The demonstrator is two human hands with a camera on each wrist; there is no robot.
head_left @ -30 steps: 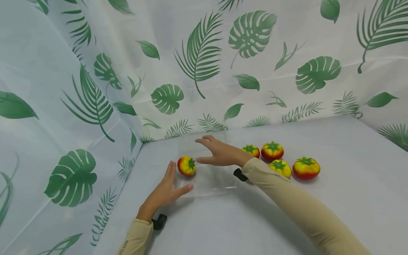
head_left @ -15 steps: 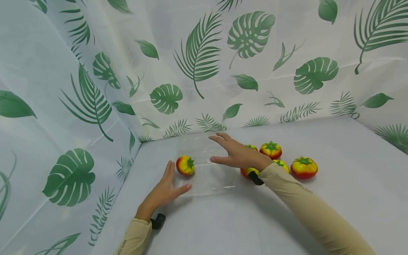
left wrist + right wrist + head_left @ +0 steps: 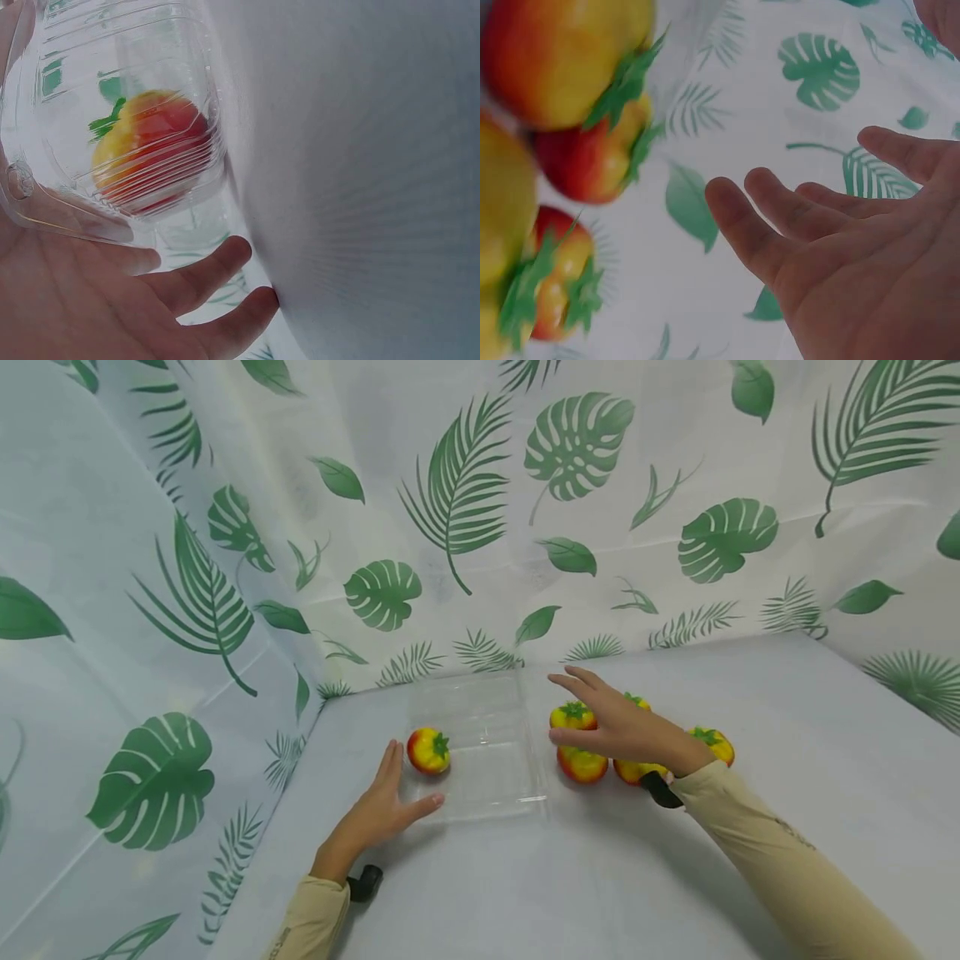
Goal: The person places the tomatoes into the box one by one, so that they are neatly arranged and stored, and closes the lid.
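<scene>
A red-and-yellow persimmon [image 3: 429, 752] with a green leafy top sits tipped on its side at the left end of a clear plastic box [image 3: 491, 781]. My left hand [image 3: 378, 810] lies along the box's left side, fingers straight and thumb at the front corner. In the left wrist view the persimmon [image 3: 154, 150] shows through the ribbed plastic wall. My right hand [image 3: 618, 727], fingers spread, hovers over a group of similar persimmons [image 3: 583, 766], partly hiding them. In the right wrist view, persimmons [image 3: 566, 60] appear beyond the fingertips, apart from the hand.
A white table surface [image 3: 525, 893] carries everything. Behind and to the left hang white cloth walls [image 3: 480, 468] printed with green leaves. A clear raised section [image 3: 465, 693] of the box stands near the back wall. One persimmon [image 3: 716, 745] sits at the group's right end.
My right hand has moved right, away from the persimmon in the box, to above the other persimmons. The left hand stays at the box's left side. The head view has shifted slightly.
</scene>
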